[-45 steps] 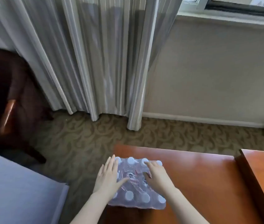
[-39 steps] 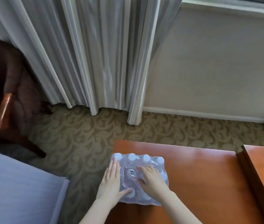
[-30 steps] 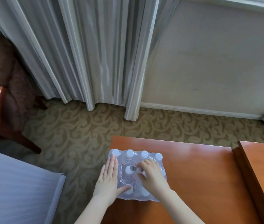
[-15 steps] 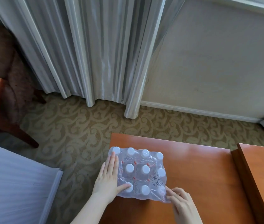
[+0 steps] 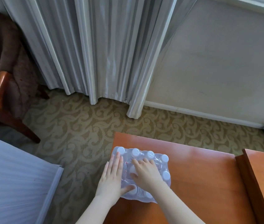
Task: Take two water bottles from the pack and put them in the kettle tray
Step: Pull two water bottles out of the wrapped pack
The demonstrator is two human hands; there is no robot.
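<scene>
Pack (image 5: 160, 160) under both hands, wrap unopened.

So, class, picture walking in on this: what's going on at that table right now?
A person is working at a shrink-wrapped pack of water bottles standing on a wooden table. The left hand lies flat along the pack's left side, steadying it, while the right hand presses its fingers into the plastic on top, apparently to tear it open. No bottle is out yet, and no kettle tray is in view.
</scene>
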